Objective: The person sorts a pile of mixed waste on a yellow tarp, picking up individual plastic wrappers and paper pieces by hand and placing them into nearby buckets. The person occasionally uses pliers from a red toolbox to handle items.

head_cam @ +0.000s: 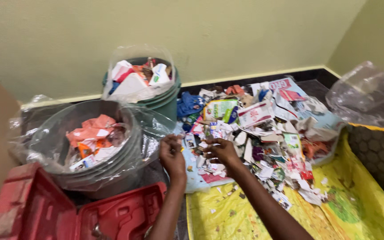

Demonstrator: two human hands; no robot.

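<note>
Here, the left hand point(172, 153) and right hand point(221, 152) pinch a small paper scrap point(199, 143) between them above the litter pile point(263, 129) on the floor. The scrap could slip, missing the lined grey bin point(90, 142) nearby.

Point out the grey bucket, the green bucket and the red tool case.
Grey bucket point(132, 153), head view, on its front rim.
Green bucket point(167, 104), head view, on its side wall.
Red tool case point(32, 209), head view, on its open lid.

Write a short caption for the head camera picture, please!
Two hands, left hand and right hand, pick at a scrap pile beside lined bins.
</note>
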